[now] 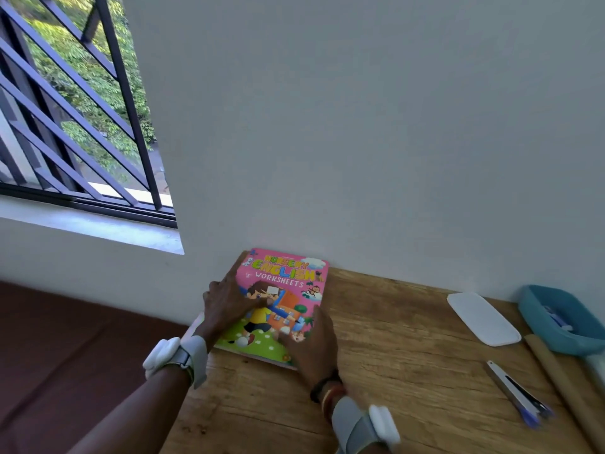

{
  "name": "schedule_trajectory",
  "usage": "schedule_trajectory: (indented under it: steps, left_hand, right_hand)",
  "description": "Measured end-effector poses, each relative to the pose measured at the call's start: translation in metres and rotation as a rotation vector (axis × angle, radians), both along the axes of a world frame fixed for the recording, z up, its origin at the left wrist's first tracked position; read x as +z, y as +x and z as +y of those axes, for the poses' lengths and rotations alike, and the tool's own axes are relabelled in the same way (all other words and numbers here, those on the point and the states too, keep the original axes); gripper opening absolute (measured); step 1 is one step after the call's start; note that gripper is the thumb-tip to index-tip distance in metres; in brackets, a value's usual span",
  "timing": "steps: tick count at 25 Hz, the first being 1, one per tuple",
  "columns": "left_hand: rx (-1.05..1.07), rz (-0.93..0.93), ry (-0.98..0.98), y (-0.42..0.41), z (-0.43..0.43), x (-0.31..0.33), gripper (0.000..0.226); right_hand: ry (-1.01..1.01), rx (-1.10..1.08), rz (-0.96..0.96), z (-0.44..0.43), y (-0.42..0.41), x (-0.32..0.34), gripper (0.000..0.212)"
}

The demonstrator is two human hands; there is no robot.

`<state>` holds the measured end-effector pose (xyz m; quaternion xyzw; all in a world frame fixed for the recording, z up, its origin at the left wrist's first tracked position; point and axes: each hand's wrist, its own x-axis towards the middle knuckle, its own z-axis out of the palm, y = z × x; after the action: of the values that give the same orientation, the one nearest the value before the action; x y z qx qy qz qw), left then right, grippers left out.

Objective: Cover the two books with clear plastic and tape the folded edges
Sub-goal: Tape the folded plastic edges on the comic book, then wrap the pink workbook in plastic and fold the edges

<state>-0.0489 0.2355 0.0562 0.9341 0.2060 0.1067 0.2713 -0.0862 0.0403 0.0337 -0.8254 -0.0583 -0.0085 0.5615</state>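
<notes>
Book (288, 280), centre frame | we judge it light, bendy, slick; lift by edges | left grip (226, 303), right grip (316, 342) flat atop, clasping nothing

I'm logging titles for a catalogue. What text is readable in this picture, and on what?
"NURSERY": top line, cover of the pink book.
"ENGLISH": second line, same cover.
"WORKSHEETS": third line, same cover.
Small emblem left of "WORKSHEETS": too small to read.
Cutter, blue tray: no readable text.

Open: bare worktop (393, 339) between book (294, 283) and white lid (483, 319);
Blocked: wall (393, 158) behind; cutter (512, 391), roll (563, 381), blue basket (532, 306) at right
</notes>
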Motion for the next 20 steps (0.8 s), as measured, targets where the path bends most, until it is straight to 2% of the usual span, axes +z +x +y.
schedule_trajectory:
  steps: [1,3,6,8,10,12,14,15,17,18,20]
  left_hand:
    - [-0.022,-0.008,-0.008,0.002,-0.002,0.003,0.112]
    - [-0.03,0.016,-0.043,0.007,0.002,0.005,0.113]
    - [0.076,0.116,-0.105,0.015,0.009,0.008,0.111]
    - [0.094,0.158,-0.036,0.018,0.001,0.007,0.104]
    - [0.101,0.068,0.059,0.018,-0.023,0.008,0.09]
    - [0.093,-0.184,0.116,0.016,-0.055,0.012,0.074]
    - [-0.016,-0.427,0.094,0.017,-0.104,0.014,0.055]
    - [-0.109,-0.495,0.051,0.017,-0.131,0.015,0.049]
    - [-0.351,-0.524,-0.05,0.015,-0.192,0.018,0.044]
    - [-0.484,-0.507,-0.062,0.009,-0.223,0.018,0.042]
    - [-0.732,-0.456,-0.022,-0.002,-0.283,0.016,0.036]
  right_hand:
    - [-0.049,-0.029,-0.007,0.002,-0.005,-0.003,0.091]
    - [-0.015,-0.076,0.009,0.001,-0.004,-0.002,0.09]
    - [0.181,-0.007,0.113,-0.015,0.006,0.011,0.066]
    - [0.226,0.065,0.162,-0.028,0.006,0.025,0.059]
    - [0.084,-0.011,0.153,-0.046,0.005,0.03,0.068]
    - [-0.09,-0.193,0.019,-0.075,0.001,0.027,0.075]
    - [-0.304,-0.385,-0.188,-0.128,-0.002,0.021,0.066]
    - [-0.462,-0.483,-0.294,-0.16,-0.003,0.021,0.06]
    - [-0.74,-0.661,-0.391,-0.218,-0.007,0.019,0.048]
    - [-0.821,-0.717,-0.376,-0.242,-0.012,0.019,0.044]
    - [-0.908,-0.749,-0.169,-0.275,-0.026,0.02,0.037]
